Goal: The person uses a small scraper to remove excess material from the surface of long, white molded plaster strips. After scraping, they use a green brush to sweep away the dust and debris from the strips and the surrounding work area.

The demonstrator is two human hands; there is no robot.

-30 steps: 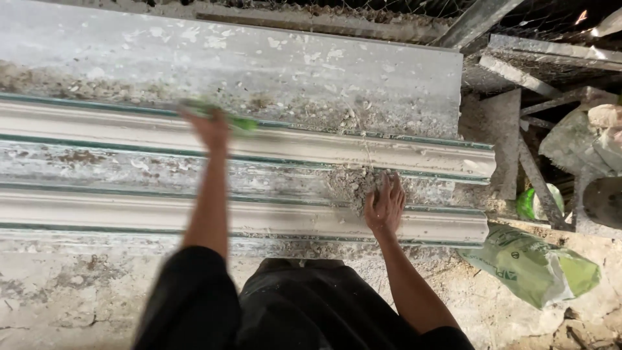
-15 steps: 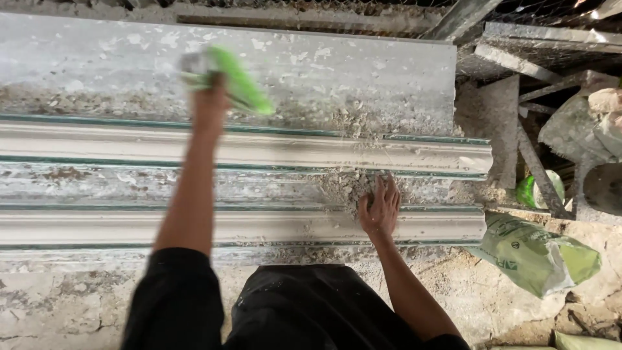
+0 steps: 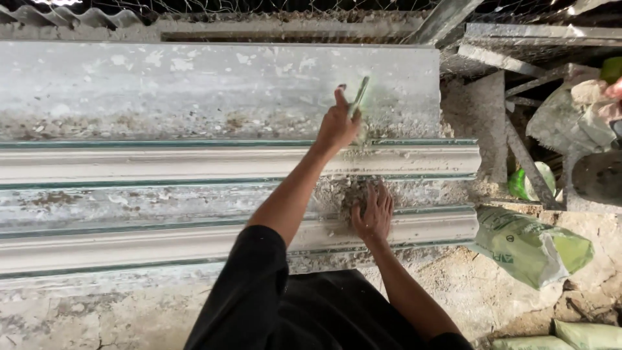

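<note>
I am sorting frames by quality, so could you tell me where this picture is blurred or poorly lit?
Head view: the green tool in the left hand is motion-smeared; the right hand and moulding are sharp; the top right corner is dark.

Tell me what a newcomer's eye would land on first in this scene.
First, the long white moulding lying across the middle, with a second one nearer the person. Above it, right of centre, the left hand holds a green tool against the grey slab, while the right hand presses flat on a crumbly plaster heap between the mouldings. At the right edge lies a green sack on the dirt.
</note>
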